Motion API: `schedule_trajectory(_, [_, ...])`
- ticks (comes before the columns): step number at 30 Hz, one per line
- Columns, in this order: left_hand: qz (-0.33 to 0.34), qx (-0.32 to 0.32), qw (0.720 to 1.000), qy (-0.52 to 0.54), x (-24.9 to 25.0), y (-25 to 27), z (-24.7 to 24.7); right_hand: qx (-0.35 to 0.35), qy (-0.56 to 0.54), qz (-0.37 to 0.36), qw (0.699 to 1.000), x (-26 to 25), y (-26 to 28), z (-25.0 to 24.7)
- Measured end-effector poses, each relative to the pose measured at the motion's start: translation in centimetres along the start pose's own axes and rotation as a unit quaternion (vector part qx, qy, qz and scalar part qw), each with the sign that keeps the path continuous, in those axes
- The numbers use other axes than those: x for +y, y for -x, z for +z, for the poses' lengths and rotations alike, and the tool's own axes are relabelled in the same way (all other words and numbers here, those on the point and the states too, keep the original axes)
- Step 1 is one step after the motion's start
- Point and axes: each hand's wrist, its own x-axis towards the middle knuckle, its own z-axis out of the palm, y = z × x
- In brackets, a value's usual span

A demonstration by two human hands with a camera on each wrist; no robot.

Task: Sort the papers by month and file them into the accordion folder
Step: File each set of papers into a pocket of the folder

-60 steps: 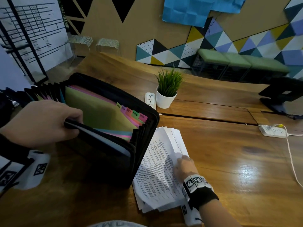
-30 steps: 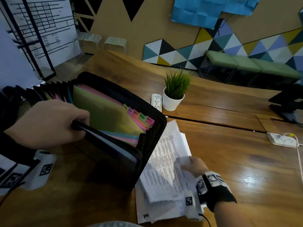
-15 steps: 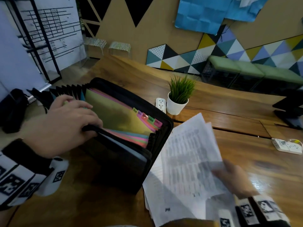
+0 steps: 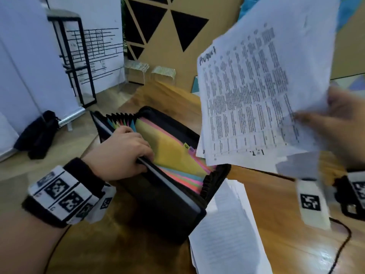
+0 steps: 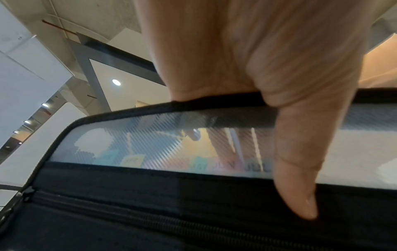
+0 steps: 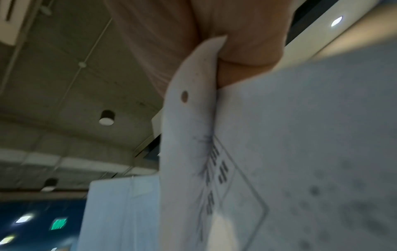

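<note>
A black accordion folder [image 4: 173, 210] stands open on the wooden table, its coloured dividers [image 4: 173, 155] and month tabs showing. My left hand [image 4: 122, 153] grips the folder's front flap [image 5: 150, 105], fingers inside over the rim and thumb down the outside, holding the pockets apart. My right hand [image 4: 339, 125] holds up a few printed sheets [image 4: 252, 99] above and right of the folder; the top sheet has "August" handwritten at its corner. In the right wrist view the sheets [image 6: 290, 152] are pinched between thumb and fingers. A stack of papers [image 4: 225, 230] lies on the table right of the folder.
The wooden table [image 4: 286, 204] runs on to the right, with a black cable [image 4: 343, 244] across it. Left of the table, on the floor, a black bag [image 4: 37, 133] lies by a black metal frame [image 4: 75, 56] and white banners.
My right hand has lifted a few sheets off the stack and raised them up in front of the camera. My left hand slid further into the folder and keeps it open. The view swung left.
</note>
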Motion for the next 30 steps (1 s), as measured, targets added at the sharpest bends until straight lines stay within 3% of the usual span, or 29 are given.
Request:
schedule_trajectory(5, [-0.005,-0.006,1.000,-0.008,0.0,0.1,-0.1,-0.047,0.094,-0.080,0.991,-2.9,-2.8,5.9])
schedule_trajectory(11, [-0.011,-0.031,0.999,-0.016,-0.1,0.4,-0.8,-0.141,0.176,-0.157,0.962,-3.9,-1.8,9.5])
schedule_trajectory(17, [-0.022,-0.064,0.997,-0.026,-0.2,0.4,-1.0,-0.219,0.228,-0.103,0.943,-3.7,-2.7,8.8])
schedule_trajectory(22, [-0.073,-0.104,0.991,-0.042,-1.0,-0.2,-1.8,-0.304,0.227,-0.076,0.922,-4.4,-5.0,9.6])
schedule_trajectory(26, [-0.079,-0.149,0.984,-0.054,-2.1,-0.6,-2.0,-0.376,0.262,-0.070,0.886,-5.1,-6.2,11.5])
schedule_trajectory(30, [-0.079,-0.141,0.985,-0.061,-2.8,-0.8,-2.2,-0.414,0.305,-0.078,0.854,-5.6,-6.0,14.2])
